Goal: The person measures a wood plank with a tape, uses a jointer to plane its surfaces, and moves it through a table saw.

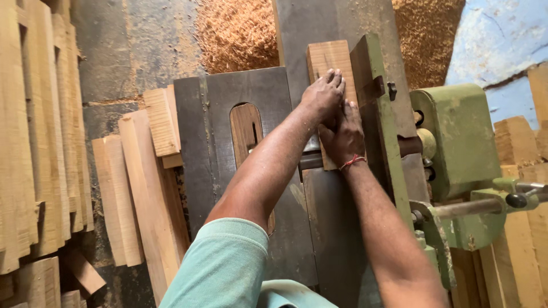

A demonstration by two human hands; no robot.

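- Head view looks straight down on two bare forearms reaching forward over a dark metal machine table (240, 91).
- Left hand (323, 97) lies palm-down on a short wooden block (328, 60), fingers extended and close together, tips pointing away from the person.
- Right hand (343, 137) sits just behind and partly under the left, also pressed on the block; a red thread is tied round its wrist. Its fingers are covered by the left hand — how they are spread cannot be told.
- The block lies flat on the table, its right edge against an upright green fence (377, 114); its middle and near end are hidden under both hands.
- An oval slot (246, 128) in the table shows wood beneath; the forearm cuts off its lower part.
- One green machine housing (459, 137) stands to the right of the fence, with a lever beside it.
- Two patches of sawdust (237, 31) lie at the top — one on each side of the table.
- Roughly four loose planks (142, 188) lie to the left of the machine; a denser stack (34, 131) further left is too packed to count.
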